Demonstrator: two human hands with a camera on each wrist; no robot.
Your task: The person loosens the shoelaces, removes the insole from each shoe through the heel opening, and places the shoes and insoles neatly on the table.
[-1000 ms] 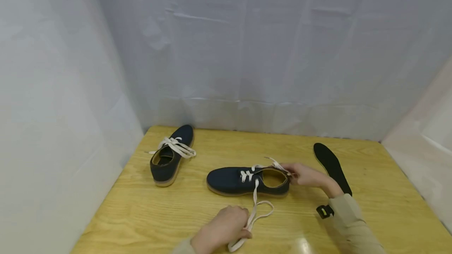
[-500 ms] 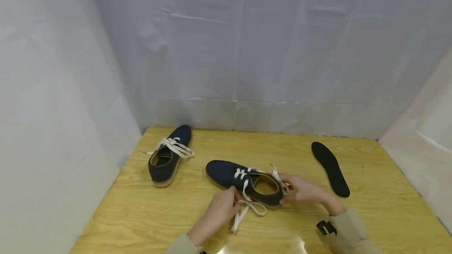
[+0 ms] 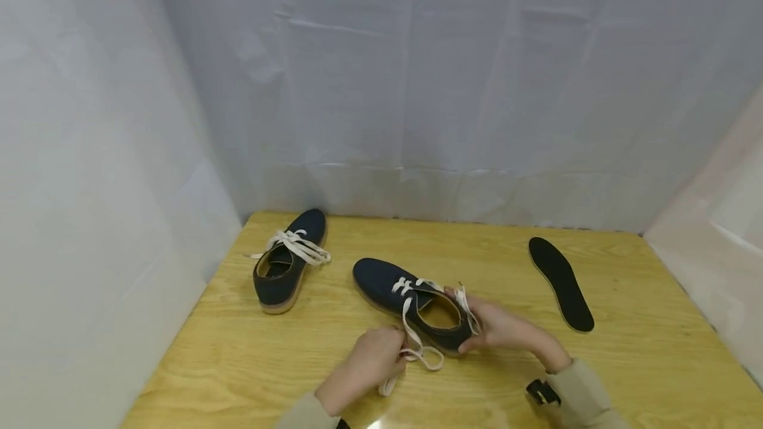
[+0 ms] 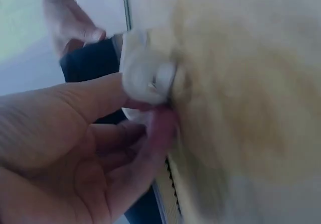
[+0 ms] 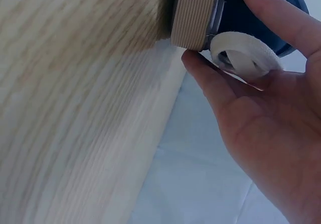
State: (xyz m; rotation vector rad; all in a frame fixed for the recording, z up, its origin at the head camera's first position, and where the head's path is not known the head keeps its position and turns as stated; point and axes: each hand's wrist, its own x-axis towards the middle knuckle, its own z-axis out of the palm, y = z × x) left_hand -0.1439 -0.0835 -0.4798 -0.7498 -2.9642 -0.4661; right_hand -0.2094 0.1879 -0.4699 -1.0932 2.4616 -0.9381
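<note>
A navy shoe [image 3: 381, 281] with white laces and a tan lining lies slantwise on the wooden table, its toe towards the back left. My right hand [image 3: 501, 328] grips it round the heel, with a loop of lace against the fingers. In the right wrist view, the thumb and fingers lie about the heel [image 5: 235, 13] and its ribbed sole [image 5: 193, 15]. At the shoe's near side, my left hand [image 3: 368, 356] pinches the loose white shoelace [image 3: 432, 359]. The left wrist view, partly blurred, shows that lace [image 4: 145, 76] between thumb and fingers.
A second navy shoe [image 3: 277, 290], its white laces draped over it, stands at the table's back left. A black insole [image 3: 563, 283] lies on the right of the table [image 3: 644, 363]. White sheeting [image 3: 393, 85] hangs behind and at both sides.
The shoe has turned, its toe swinging to the back and its heel nearer to me, with my right hand on it. My left hand has moved up closer to the shoe's near side.
</note>
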